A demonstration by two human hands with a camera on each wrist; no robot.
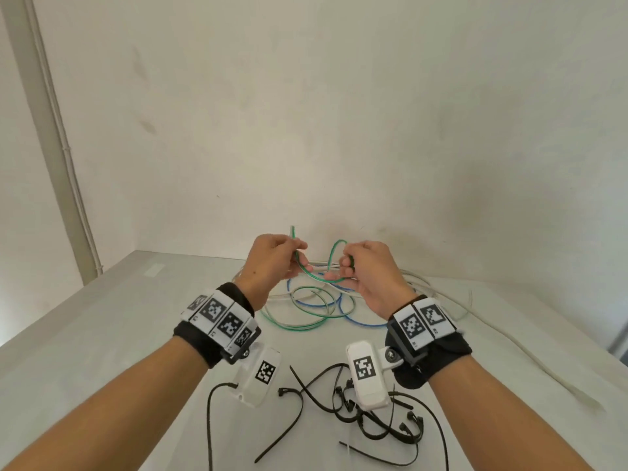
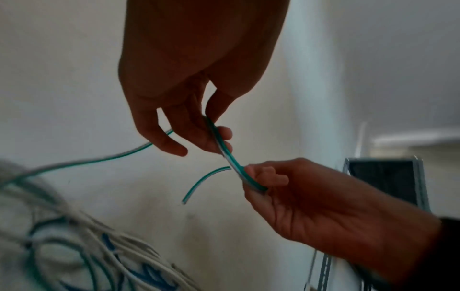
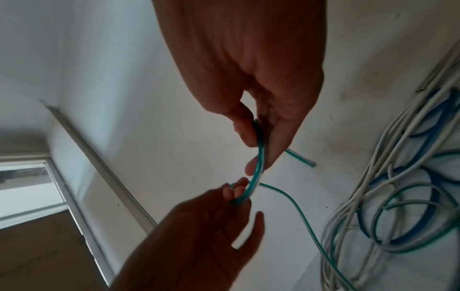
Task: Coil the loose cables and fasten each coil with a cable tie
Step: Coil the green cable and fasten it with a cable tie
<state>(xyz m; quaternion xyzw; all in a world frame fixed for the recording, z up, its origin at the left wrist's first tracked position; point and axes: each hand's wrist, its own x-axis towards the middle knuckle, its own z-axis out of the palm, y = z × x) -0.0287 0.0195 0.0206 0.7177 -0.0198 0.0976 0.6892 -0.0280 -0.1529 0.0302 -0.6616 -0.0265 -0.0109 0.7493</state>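
Both hands are raised above the table and hold one green-and-white cable [image 1: 314, 276]. My left hand [image 1: 300, 258] pinches it near its free end, which sticks up past the fingers. My right hand [image 1: 346, 263] grips it a short span away, so a small arc hangs between the hands and a loop rises behind the right. The left wrist view shows the left hand [image 2: 216, 135] pinching the cable [image 2: 235, 163], with the right hand [image 2: 259, 177] below. In the right wrist view the right hand [image 3: 259, 141] holds the cable [image 3: 256, 177] above the left hand [image 3: 236, 194].
A tangle of white, blue and green cables [image 1: 316, 304] lies on the grey table [image 1: 102, 334] under the hands. Several black cable ties [image 1: 339, 406] are scattered near the front edge. One white cable [image 1: 509, 345] trails off right. A wall stands close behind.
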